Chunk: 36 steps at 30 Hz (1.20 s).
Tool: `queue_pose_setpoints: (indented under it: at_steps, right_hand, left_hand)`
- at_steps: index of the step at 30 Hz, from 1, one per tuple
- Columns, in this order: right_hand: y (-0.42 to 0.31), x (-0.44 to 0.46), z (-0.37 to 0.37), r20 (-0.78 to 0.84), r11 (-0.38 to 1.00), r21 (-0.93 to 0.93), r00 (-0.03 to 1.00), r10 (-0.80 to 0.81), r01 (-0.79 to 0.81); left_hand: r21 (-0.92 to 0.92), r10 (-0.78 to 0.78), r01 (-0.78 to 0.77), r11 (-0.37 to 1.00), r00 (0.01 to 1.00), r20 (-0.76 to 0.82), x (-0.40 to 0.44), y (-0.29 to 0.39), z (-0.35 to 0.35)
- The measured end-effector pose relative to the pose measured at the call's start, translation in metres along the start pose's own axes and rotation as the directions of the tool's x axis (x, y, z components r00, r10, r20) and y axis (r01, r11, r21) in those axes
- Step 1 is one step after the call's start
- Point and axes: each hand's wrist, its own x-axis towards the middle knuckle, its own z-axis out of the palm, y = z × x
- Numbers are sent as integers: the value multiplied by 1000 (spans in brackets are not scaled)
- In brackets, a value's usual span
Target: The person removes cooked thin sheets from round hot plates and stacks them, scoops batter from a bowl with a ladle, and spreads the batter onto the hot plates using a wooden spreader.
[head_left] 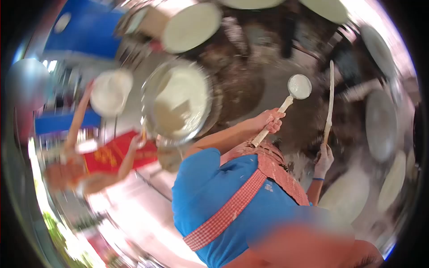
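Observation:
My left hand (269, 121) is closed around the pale handle of a round ladle (299, 86), which holds whitish liquid. To its left stands a large metal basin (206, 117) with creamy batter (185, 96) inside. At the right, my right hand (324, 160) grips the lower end of a long, thin stick (331, 98), which points away from me. Whitish residue covers this hand, and a blue band circles its wrist. Ladle and stick are apart, both over a dark, stained surface (286, 67).
Several pale round discs (192, 27) surround the work area. A grey round plate or lid (380, 125) is at the right. At the left, a co-worker in a red apron (118, 154) holds a white bucket (111, 93); their other hand (137, 142) is near the basin.

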Motion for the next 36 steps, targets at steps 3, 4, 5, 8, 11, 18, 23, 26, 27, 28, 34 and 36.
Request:
queue_pose_setpoints:
  at_steps: [3, 4, 5, 8, 11, 18, 23, 26, 27, 28, 34, 36]
  right_hand:
    - [-17, 68, 63, 310, 959, -119, 927, -211, 258]
    - [-15, 83, 90, 439, 858, -105, 798, -414, 503]
    - [-57, 49, 121, 482, 932, -239, 867, -130, 273]
    - [-82, 53, 223, 781, 505, -336, 535, -322, 795]
    - [-110, 8, 326, 941, 168, -290, 313, -131, 942]
    - [-74, -98, 459, 978, -430, 107, -17, 207, 897]
    - [-36, -75, 453, 971, -388, 39, 58, 233, 921]
    - [-53, -76, 452, 970, -246, -91, 142, 197, 965]
    - [-39, -56, 445, 977, -204, -117, 150, 153, 972]
    - [-26, -50, 438, 969, -245, -117, 164, 182, 962]
    - [-42, -42, 400, 993, -172, -52, 69, 100, 984]
    - [-73, -45, 404, 970, -127, 127, -150, -191, 984]
  left_hand:
    - [-105, 288, -298, 949, 952, -102, -68, 6, -62]
    - [-216, 344, -351, 911, 936, -68, -89, 0, -91]
    - [-233, 457, -464, 854, 885, -89, -113, -15, -109]
    - [20, 704, -723, 691, 666, -247, -176, -39, -161]
    - [-2, 759, -812, 583, 546, -354, -200, -47, -230]
    - [-35, 361, -646, 763, 470, -805, -142, -33, -423]
    - [97, 433, -659, 746, 369, -822, -130, -46, -422]
    - [7, 353, -630, 776, 426, -833, -146, -38, -401]
    - [-138, 316, -671, 729, 508, -801, -143, -36, -396]
    - [-272, 303, -699, 661, 581, -756, -142, -26, -391]
    - [-740, 519, -626, 245, 730, -445, -202, 7, -312]
    - [-495, 584, -819, 291, 562, -586, -247, 25, -249]
